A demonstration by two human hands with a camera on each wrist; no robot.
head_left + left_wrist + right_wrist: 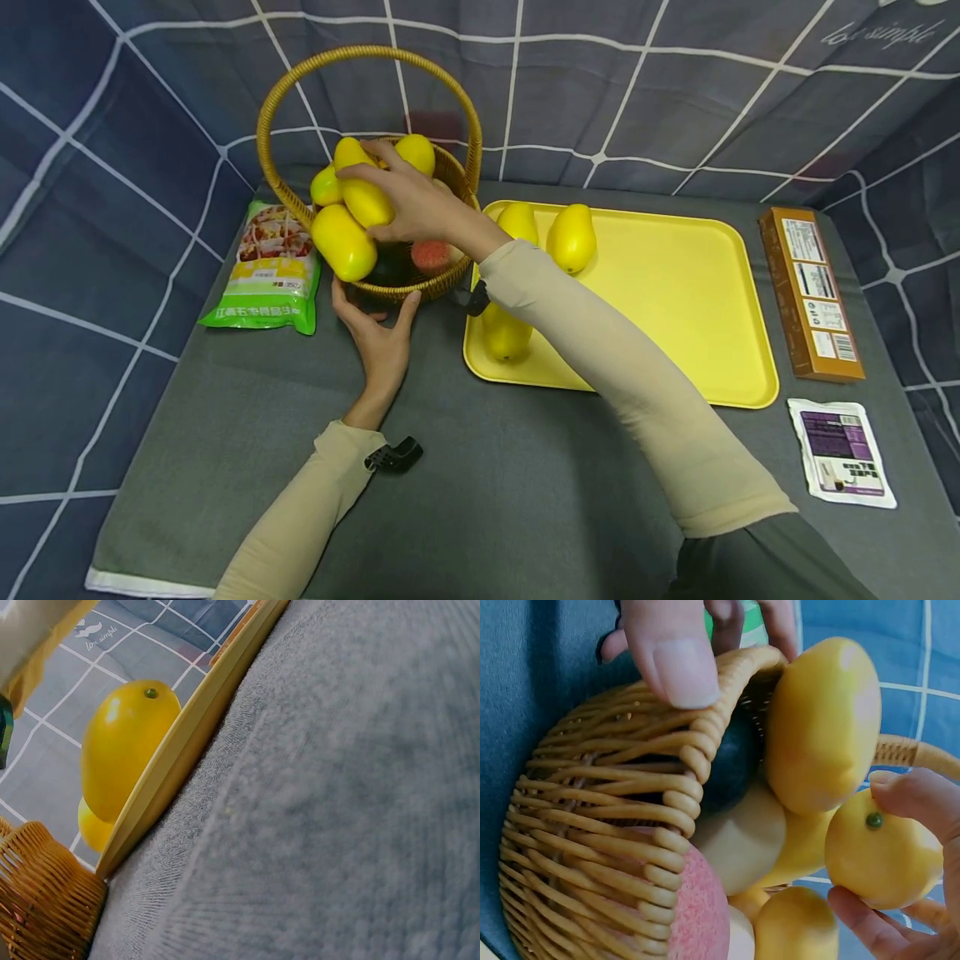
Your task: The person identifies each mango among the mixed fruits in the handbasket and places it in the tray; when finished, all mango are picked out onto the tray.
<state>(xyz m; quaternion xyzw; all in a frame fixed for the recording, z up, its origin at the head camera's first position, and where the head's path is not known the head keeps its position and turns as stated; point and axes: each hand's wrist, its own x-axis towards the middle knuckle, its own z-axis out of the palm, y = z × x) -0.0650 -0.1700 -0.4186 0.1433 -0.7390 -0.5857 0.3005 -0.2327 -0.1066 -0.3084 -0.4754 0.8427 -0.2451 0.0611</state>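
Observation:
A wicker basket (431,287) with a tall arched handle holds several yellow mangoes and other fruit. My right hand (420,196) reaches in over its right side and grips a yellow mango (367,202) between thumb and fingers; in the right wrist view that mango (885,851) shows its green stem end. Another mango (343,243) leans over the basket's front left rim. My left hand (377,342) holds the basket's front from below the rim, its thumb against the wicker. Inside, a reddish fruit (431,257) and a dark round fruit (731,761) lie lower down.
Right of the basket, a yellow tray (675,317) carries several mangoes on its left part, including one (572,239) near the back edge. A green food bag (266,275) lies left of the basket. A brown box (812,296) and a white-purple packet (842,452) lie far right.

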